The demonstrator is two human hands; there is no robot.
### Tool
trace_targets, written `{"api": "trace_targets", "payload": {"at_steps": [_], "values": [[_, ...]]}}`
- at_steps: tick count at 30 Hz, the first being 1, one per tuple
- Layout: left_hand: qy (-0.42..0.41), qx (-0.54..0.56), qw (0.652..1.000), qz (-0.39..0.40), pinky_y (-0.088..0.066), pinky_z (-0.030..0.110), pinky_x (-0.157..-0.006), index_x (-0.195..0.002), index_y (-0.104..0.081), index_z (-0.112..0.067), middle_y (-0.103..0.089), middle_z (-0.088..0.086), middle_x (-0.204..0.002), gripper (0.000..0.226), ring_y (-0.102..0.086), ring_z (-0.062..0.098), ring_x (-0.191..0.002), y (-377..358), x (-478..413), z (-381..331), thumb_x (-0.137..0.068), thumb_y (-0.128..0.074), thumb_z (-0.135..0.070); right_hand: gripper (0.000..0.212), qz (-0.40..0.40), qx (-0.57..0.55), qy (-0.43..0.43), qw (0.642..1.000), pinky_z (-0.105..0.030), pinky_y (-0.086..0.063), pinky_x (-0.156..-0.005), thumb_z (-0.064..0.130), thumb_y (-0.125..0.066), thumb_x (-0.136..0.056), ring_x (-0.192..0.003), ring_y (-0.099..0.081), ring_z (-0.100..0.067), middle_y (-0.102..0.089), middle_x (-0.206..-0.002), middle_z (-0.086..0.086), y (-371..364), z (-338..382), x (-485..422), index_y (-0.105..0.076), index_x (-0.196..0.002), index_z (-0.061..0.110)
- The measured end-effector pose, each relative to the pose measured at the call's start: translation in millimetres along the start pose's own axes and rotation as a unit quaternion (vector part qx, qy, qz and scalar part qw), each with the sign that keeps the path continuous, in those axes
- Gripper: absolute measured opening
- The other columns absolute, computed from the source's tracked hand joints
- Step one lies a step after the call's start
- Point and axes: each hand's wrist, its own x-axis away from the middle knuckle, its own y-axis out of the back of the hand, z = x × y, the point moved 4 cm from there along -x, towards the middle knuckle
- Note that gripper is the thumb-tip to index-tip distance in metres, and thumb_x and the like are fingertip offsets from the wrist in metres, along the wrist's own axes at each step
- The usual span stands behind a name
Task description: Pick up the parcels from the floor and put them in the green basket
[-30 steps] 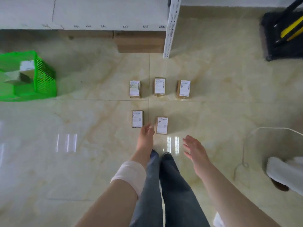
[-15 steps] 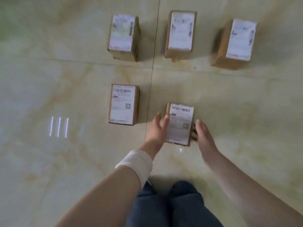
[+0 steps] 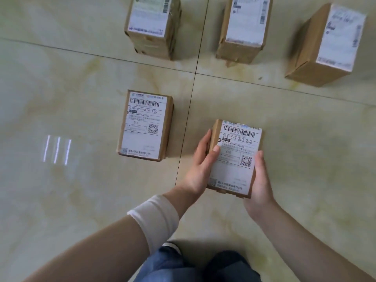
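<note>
Grasping step: left hand (image 3: 200,165) and right hand (image 3: 260,180) clasp the nearest parcel (image 3: 236,157) by its sides, fingers curled round it, possibly resting on the floor (image 3: 81,200). Next: lift, carry to the green basket, out of view.

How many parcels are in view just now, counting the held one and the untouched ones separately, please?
Held parcel, gripped by left hand and right hand: 1
Untouched parcels: 4 (near-left parcel, far-left parcel, far-middle parcel, far-right parcel)
Total: 5 parcels
</note>
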Motion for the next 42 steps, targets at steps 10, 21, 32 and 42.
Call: {"api": "trace_targets", "payload": {"at_steps": [10,21,32,42], "values": [[0.016,0.081,0.995,-0.063,-0.055,0.011,-0.075,-0.145,-0.031,-0.026,-0.056,0.0,-0.125,0.054,-0.06,0.004,-0.097,2,182,-182,-0.094,-0.048,-0.027,0.052,-0.063,0.02,-0.007,0.998,-0.05,-0.051,-0.091,0.056,-0.042,-0.088,-0.11,-0.062,-0.029,-0.062,-0.122,-0.009,-84,135,188,-0.044,-0.127,0.021],[-0.018,0.182,0.965,-0.19,-0.045,0.046,-0.104,-0.142,-0.038,-0.02,-0.055,0.012,-0.136,0.051,-0.056,0.029,-0.121,6,465,-394,-0.093,-0.05,-0.025,0.047,0.074,0.104,-0.015,0.992,-0.031,-0.053,-0.068,0.041,-0.055,-0.087,-0.09,-0.067,-0.019,-0.069,-0.107,-0.005,-201,301,463,-0.05,-0.127,0.017],[-0.099,0.268,0.928,-0.238,-0.047,0.03,-0.095,-0.144,-0.033,-0.028,-0.052,0.003,-0.139,0.049,-0.055,0.021,-0.121,106,597,-444,-0.096,-0.044,-0.027,0.04,0.126,0.182,0.016,0.975,-0.032,-0.054,-0.072,0.036,-0.054,-0.089,-0.095,-0.066,-0.023,-0.069,-0.11,-0.007,-347,312,573,-0.054,-0.125,0.018],[-0.127,0.298,0.893,-0.311,-0.047,0.024,-0.092,-0.145,-0.029,-0.03,-0.051,0.001,-0.139,0.052,-0.055,0.012,-0.107,326,670,-460,-0.096,-0.044,-0.03,0.037,0.196,0.243,0.004,0.95,-0.027,-0.054,-0.063,0.033,-0.052,-0.09,-0.088,-0.068,-0.021,-0.069,-0.109,-0.007,-577,245,601,-0.057,-0.122,0.016]]}}
